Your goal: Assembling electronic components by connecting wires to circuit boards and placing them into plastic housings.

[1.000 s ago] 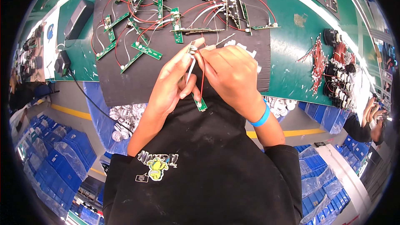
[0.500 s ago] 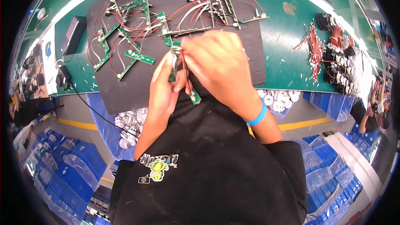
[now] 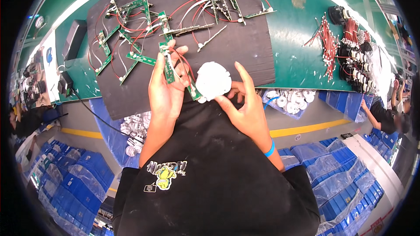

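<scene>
In my left hand [image 3: 165, 96], the thumb and fingers pinch a narrow green circuit board [image 3: 169, 71] held upright over the front of the dark mat. Red wires [image 3: 187, 63] loop from its top down to a smaller green board [image 3: 193, 91], whose lower end meets the white part. My right hand [image 3: 247, 111] grips a round white plastic part [image 3: 213, 81] from its right and lower side, thumb underneath and index finger raised away. The white part's underside and some right fingers are hidden.
Wired green boards [image 3: 131, 26] lie tangled on the dark mat [image 3: 249, 57], with more [image 3: 223, 6] at its back. Red wire bundles [image 3: 327, 48] and black-and-white round parts [image 3: 354, 70] sit right. Bags of white parts [image 3: 291, 102] and blue bins [image 3: 332, 166] stand below bench level.
My right hand has left the top of the board, moved down and right, and now holds the white part. My left hand still holds the board, now slightly left and turned.
</scene>
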The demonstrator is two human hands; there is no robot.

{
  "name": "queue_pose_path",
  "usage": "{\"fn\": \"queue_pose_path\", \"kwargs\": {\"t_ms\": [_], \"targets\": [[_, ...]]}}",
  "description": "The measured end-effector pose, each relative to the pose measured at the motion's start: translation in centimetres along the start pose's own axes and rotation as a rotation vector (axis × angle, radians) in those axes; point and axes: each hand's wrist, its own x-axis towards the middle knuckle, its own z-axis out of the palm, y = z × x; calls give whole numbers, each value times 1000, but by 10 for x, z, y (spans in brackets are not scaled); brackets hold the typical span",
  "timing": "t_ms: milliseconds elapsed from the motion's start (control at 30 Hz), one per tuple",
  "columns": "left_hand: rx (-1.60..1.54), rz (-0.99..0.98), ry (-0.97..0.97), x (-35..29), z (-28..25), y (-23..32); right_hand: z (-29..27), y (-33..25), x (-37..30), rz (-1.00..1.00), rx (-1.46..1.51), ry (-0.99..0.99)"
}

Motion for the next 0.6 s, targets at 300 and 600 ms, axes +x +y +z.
{"fn": "queue_pose_path", "kwargs": {"t_ms": [300, 600], "targets": [[-174, 55, 35, -9, -4, -14, 26, 25, -26, 64, 195, 23], [55, 199, -48, -7, -15, -3, -12, 20, -29, -80, 218, 205]]}}
